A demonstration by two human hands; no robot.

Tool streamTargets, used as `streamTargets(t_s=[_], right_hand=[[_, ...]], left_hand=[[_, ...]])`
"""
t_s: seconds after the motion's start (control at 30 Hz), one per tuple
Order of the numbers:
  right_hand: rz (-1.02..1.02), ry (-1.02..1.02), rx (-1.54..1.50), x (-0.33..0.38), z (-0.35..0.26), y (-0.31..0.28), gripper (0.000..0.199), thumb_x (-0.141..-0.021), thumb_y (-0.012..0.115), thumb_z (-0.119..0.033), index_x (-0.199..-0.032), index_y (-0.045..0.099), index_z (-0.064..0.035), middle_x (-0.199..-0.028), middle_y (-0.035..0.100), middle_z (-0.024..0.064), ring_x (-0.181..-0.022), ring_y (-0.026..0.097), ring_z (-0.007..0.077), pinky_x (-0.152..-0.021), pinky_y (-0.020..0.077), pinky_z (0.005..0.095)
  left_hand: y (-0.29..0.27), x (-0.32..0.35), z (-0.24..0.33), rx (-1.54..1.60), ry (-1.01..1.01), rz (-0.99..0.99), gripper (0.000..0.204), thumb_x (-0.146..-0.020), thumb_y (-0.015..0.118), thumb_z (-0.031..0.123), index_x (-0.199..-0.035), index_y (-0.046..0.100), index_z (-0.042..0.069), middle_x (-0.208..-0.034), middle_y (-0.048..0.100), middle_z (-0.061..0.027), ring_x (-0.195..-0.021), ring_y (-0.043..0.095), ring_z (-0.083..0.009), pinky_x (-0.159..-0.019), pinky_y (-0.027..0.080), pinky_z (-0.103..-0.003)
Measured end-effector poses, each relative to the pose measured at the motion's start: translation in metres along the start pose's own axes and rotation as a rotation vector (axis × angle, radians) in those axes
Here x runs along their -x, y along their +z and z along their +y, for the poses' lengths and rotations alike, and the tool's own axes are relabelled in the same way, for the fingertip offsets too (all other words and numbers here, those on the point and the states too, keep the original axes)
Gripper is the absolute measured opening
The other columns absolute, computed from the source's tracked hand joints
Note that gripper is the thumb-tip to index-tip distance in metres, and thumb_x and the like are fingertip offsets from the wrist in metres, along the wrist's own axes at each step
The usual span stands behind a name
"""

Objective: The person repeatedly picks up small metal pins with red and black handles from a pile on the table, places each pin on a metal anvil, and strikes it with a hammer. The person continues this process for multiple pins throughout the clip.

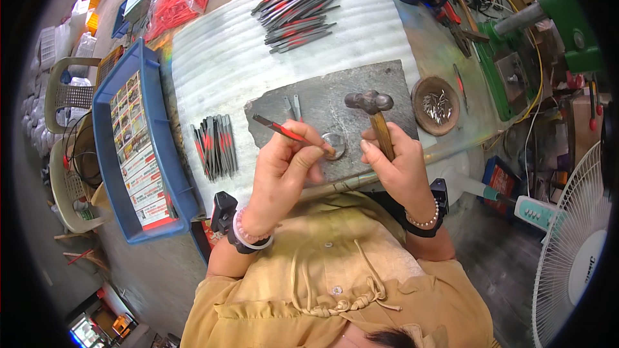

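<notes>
My left hand point(284, 171) is closed around a slim black-and-red strip-shaped tool point(281, 128), whose dark end points up and left. Its other end lies by a small round metal disc point(336, 140) on a grey stone slab point(380, 74). In my right hand point(405, 166) is a hammer point(372, 102), gripped by its wooden handle, its head raised over the slab. Two narrow grey metal strips point(293, 108) lie on the slab behind my left hand. A round brown bowl point(422, 119) holding small metal pins point(438, 106) stands right of the slab.
Piles of black-and-red strip tools lie on white foam sheeting point(213, 58), at the back point(296, 16) and left point(216, 147). A blue tray point(143, 232) stands left, a bag of red pieces point(180, 3) behind it. A green machine point(509, 80) and a fan point(574, 251) are right.
</notes>
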State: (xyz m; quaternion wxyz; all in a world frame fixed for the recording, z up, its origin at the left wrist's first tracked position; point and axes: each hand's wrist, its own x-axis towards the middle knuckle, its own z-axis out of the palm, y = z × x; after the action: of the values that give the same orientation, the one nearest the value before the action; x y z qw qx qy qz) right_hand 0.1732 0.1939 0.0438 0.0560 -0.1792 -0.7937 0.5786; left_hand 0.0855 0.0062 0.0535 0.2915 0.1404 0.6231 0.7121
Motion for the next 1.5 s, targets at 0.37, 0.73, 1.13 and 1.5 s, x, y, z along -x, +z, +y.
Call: streamTargets(t_s=[0.37,0.73,1.13,1.5], right_hand=[[-0.025,0.003,0.007,0.000,-0.001,-0.003,0.020,-0.089,0.064,-0.010,-0.101,0.061,0.0051,-0.075,0.067,0.0078,-0.068,0.065,0.0108,-0.063,0.0512,0.0262],[-0.019,-0.023,0.012,0.000,0.000,-0.003,0.020,-0.090,0.065,-0.009,-0.103,0.061,0.0044,-0.079,0.069,0.0089,-0.069,0.066,0.0118,-0.064,0.0522,0.0271],[-0.008,-0.066,0.031,0.000,0.004,-0.003,0.018,-0.090,0.064,-0.009,-0.103,0.061,0.0034,-0.076,0.068,0.0090,-0.068,0.066,0.0117,-0.063,0.0518,0.0264],[-0.039,-0.552,0.015,0.010,-0.054,-0.004,0.021,-0.079,0.077,-0.006,-0.092,0.061,-0.0036,-0.082,0.064,0.0122,-0.067,0.064,0.0289,-0.060,0.0521,0.0316]], left_hand=[[0.009,-0.003,-0.003,-0.319,0.160,0.030,0.003,-0.093,0.055,-0.003,-0.093,0.057,-0.001,-0.083,0.062,-0.0040,-0.060,0.055,-0.0074,-0.056,0.046,-0.021],[0.009,-0.004,-0.006,-0.371,0.227,-0.001,0.005,-0.094,0.053,-0.003,-0.092,0.057,-0.002,-0.088,0.062,-0.0067,-0.063,0.058,-0.0100,-0.059,0.049,-0.023],[0.012,-0.006,0.001,-0.724,0.435,-0.089,0.018,-0.087,0.050,-0.015,-0.096,0.058,-0.002,-0.094,0.062,-0.0128,-0.072,0.063,-0.0178,-0.063,0.054,-0.027],[0.013,0.009,-0.007,-0.980,0.286,-0.153,0.027,-0.075,0.064,0.000,-0.100,0.059,0.004,-0.099,0.057,-0.0120,-0.095,0.057,-0.0276,-0.083,0.048,-0.035]])
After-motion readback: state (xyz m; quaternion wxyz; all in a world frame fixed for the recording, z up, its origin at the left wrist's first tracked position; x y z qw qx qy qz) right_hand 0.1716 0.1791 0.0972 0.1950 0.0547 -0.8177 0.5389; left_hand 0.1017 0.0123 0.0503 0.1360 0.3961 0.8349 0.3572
